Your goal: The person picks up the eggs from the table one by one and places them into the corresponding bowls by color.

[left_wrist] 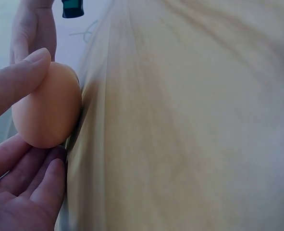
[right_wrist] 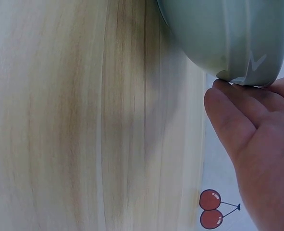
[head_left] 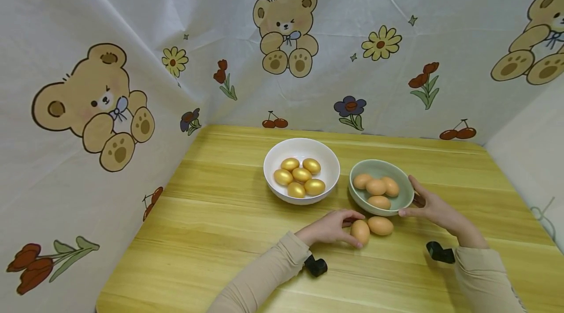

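Note:
My left hand (head_left: 328, 227) has thumb and fingers around a brown egg (head_left: 360, 232) on the table. In the left wrist view the thumb lies over this egg (left_wrist: 50, 108), with the other fingers at its opposite side. A second brown egg (head_left: 381, 226) lies just right of it. Behind them stands a pale green bowl (head_left: 401, 203) holding several brown eggs (head_left: 376, 186). Against the bowl's right side rests my right hand (head_left: 434, 210), thumb at the near rim and fingers extended along the outer wall. The right wrist view shows its fingers (right_wrist: 230, 110) touching the bowl.
Left of the green bowl stands a white bowl (head_left: 270, 183) with several golden eggs (head_left: 301, 175). The wooden table (head_left: 211, 215) meets a bear-print cloth (head_left: 238, 24) at the back and left. A black wrist device (head_left: 316, 266) sits by the left cuff, another (head_left: 439, 252) by the right.

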`<state>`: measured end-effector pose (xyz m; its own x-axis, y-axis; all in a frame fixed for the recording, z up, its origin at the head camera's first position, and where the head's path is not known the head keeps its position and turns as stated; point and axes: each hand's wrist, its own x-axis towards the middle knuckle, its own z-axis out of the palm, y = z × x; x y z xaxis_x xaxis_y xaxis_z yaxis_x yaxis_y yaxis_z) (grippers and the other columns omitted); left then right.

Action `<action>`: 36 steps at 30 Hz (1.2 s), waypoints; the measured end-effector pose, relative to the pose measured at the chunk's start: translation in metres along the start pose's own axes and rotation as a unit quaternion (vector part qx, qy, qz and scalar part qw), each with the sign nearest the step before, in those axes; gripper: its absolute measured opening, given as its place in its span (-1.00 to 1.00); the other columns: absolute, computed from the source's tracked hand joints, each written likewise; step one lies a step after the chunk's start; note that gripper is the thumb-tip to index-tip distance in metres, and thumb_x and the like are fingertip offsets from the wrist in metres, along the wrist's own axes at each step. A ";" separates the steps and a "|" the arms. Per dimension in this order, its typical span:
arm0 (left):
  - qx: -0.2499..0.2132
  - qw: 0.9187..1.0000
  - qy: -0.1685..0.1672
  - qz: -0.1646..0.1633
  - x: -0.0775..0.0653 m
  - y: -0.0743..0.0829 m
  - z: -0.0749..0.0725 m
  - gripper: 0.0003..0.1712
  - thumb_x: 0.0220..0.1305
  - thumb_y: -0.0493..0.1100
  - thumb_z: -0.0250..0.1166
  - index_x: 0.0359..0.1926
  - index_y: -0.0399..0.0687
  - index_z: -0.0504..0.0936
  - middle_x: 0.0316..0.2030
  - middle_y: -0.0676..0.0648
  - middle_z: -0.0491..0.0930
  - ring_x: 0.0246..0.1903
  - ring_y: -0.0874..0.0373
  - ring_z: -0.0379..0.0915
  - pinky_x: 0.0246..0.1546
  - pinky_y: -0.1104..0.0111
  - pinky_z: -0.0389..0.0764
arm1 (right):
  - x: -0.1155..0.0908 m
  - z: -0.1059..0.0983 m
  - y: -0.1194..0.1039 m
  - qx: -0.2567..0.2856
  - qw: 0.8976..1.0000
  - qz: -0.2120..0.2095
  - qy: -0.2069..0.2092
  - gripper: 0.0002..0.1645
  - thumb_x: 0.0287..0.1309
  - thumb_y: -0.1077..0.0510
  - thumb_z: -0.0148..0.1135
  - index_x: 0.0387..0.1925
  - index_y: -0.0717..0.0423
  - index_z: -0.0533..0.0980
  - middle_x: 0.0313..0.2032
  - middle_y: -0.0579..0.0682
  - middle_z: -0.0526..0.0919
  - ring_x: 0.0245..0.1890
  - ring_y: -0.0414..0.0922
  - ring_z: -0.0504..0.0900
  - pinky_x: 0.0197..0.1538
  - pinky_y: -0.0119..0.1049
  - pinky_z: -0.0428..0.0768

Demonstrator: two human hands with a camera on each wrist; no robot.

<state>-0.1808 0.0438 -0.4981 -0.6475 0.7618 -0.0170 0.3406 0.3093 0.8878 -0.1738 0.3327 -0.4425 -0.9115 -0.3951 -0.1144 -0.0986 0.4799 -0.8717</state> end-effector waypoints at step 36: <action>-0.025 0.999 0.028 -0.002 0.002 0.018 -0.021 -0.30 -0.09 -0.11 0.51 0.13 -0.09 0.49 -0.04 0.21 0.50 -0.12 0.44 0.43 -0.13 0.62 0.43 | 0.000 -0.001 0.001 0.011 1.000 0.003 -0.002 0.25 0.11 0.21 0.29 0.37 0.19 -0.50 0.34 0.43 -0.33 0.25 0.40 -0.07 -0.08 -0.65 0.34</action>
<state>-0.1903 0.0389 -0.4721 -0.6869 0.7268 0.0039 0.3041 0.2826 0.9098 -0.1742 0.3341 -0.4429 -0.9103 -0.3956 -0.1219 -0.0844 0.4657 -0.8809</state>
